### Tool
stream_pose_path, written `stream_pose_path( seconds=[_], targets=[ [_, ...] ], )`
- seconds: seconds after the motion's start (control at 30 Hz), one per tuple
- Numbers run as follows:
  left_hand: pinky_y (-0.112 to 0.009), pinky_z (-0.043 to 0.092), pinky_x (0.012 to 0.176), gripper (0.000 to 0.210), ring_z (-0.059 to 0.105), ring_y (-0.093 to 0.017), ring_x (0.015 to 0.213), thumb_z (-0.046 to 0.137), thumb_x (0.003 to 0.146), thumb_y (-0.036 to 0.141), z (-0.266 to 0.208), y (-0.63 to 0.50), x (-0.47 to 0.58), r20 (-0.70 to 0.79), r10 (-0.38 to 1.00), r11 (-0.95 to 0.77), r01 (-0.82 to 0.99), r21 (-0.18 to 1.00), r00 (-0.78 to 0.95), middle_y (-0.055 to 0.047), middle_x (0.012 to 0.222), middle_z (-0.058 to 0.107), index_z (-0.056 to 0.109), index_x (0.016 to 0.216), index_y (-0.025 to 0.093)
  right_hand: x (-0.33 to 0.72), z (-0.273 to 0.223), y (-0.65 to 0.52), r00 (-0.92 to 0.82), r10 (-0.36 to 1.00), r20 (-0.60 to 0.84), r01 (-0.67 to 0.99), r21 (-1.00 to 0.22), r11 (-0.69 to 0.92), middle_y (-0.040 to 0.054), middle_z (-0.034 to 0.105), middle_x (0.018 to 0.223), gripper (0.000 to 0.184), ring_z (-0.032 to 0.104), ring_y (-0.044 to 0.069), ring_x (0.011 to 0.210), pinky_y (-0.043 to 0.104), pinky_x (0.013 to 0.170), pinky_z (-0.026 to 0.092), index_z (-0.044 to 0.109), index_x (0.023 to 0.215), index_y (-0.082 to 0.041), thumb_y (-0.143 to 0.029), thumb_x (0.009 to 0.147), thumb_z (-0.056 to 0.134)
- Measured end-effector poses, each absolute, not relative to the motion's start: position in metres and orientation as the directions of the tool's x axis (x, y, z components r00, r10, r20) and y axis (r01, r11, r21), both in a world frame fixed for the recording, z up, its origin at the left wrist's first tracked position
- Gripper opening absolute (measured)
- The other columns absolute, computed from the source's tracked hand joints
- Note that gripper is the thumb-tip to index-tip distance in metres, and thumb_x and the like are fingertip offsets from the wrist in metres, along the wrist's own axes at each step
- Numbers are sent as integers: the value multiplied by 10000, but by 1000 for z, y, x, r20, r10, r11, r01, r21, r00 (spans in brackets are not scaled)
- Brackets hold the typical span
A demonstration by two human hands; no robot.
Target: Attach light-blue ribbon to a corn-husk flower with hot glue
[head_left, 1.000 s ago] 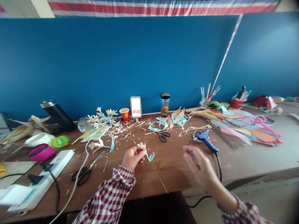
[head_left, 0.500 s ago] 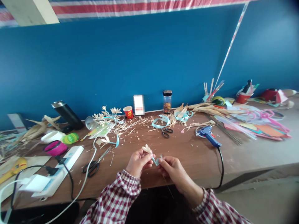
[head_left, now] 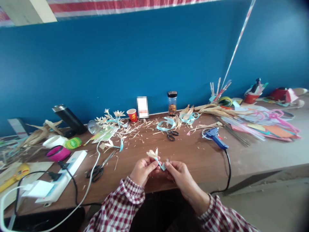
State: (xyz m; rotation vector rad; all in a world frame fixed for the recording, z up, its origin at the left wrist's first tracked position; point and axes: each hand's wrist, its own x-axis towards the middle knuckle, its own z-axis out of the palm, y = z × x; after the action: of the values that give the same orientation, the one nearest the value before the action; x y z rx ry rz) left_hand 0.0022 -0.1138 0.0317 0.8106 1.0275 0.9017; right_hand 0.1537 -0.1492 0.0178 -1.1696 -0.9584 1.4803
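Just past the table's front edge, my left hand (head_left: 144, 169) pinches a cream corn-husk flower (head_left: 153, 154) by its stem, petals tilted up and left. A light blue ribbon (head_left: 163, 167) runs from the stem across to my right hand (head_left: 180, 174), whose thumb and fingertips are closed on its other end. Small pale tips stick up beside the right thumb; I cannot make out what they belong to. Left of my hands lie black-handled scissors (head_left: 98, 172) and another husk flower (head_left: 111, 144) with a blue-wrapped stem.
A blue glue gun (head_left: 216, 138) lies to the right, its cord over the front edge. Smaller scissors (head_left: 172, 135), ribbon loops (head_left: 166, 124) and husk scraps are further back. At left are a white power strip (head_left: 64, 180), cables and a dark flask (head_left: 70, 119).
The husk flower has turned more upright in my left hand, showing its petals spread wider. Both hands stay close together, still pinching. The view has shifted slightly.
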Motion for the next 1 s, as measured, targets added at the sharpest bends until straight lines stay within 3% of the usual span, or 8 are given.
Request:
stream_pose_path(
  seconds=[0.2,0.4,0.5,0.57,0.6,0.73,0.87,1.0],
  targets=[
    [-164,486,498,409,529,-60,532,814,530,380,29,-114,3,-348,901,395,-162,904,259,1,625,624,713,827,118,149,16,-151,-81,972,-222,-245,-941,-235,-39,444,482,441,327,55,444,204,456,259,596,615,-122,-555,696,616],
    [-166,504,508,368,533,-59,546,806,557,370,28,-113,-3,-324,916,370,-188,910,235,3,637,610,704,803,116,183,43,-150,-151,939,-310,-193,-922,-335,51,624,757,411,563,148,628,247,522,409,622,834,-172,-563,708,599],
    [-158,515,519,390,535,-52,528,836,505,355,32,-110,-17,-332,933,358,-279,891,138,13,599,595,702,782,114,251,62,-150,148,976,-162,-241,-963,-123,80,620,858,415,572,185,662,294,512,420,578,947,-251,-608,747,510],
    [-148,516,518,384,545,-51,526,839,501,347,36,-106,-27,-312,947,320,-289,902,74,8,600,602,704,773,111,292,63,-155,415,910,25,-80,-995,64,50,517,608,352,450,151,492,299,443,332,548,718,-255,-585,801,458],
    [-146,519,519,368,551,-52,532,836,507,345,38,-105,-30,-290,956,292,-280,914,50,-2,624,616,703,756,108,305,60,-159,460,886,60,41,-998,46,22,425,523,337,375,138,443,307,424,286,508,633,-257,-547,803,501],
    [-165,539,547,336,571,-63,574,822,533,336,45,-106,-30,-210,978,206,-242,948,9,-37,758,664,704,749,108,299,44,-179,143,990,6,50,-999,-2,-11,339,514,355,308,131,431,304,412,245,456,617,-251,-524,844,453],
    [-183,547,573,311,582,-79,605,780,607,341,51,-113,-21,-179,981,190,-198,962,73,-43,759,667,710,811,117,248,43,-181,-67,998,15,-44,-999,12,-26,474,638,141,440,112,539,254,517,380,500,823,-231,-365,825,545],
    [-217,554,602,283,596,-103,638,747,651,356,56,-118,-17,-184,971,201,-102,974,155,-64,806,673,714,800,117,206,44,-165,-115,991,-67,-195,-977,-89,70,635,958,288,593,175,865,320,778,461,536,1015,-194,-401,816,554]
  ],
)
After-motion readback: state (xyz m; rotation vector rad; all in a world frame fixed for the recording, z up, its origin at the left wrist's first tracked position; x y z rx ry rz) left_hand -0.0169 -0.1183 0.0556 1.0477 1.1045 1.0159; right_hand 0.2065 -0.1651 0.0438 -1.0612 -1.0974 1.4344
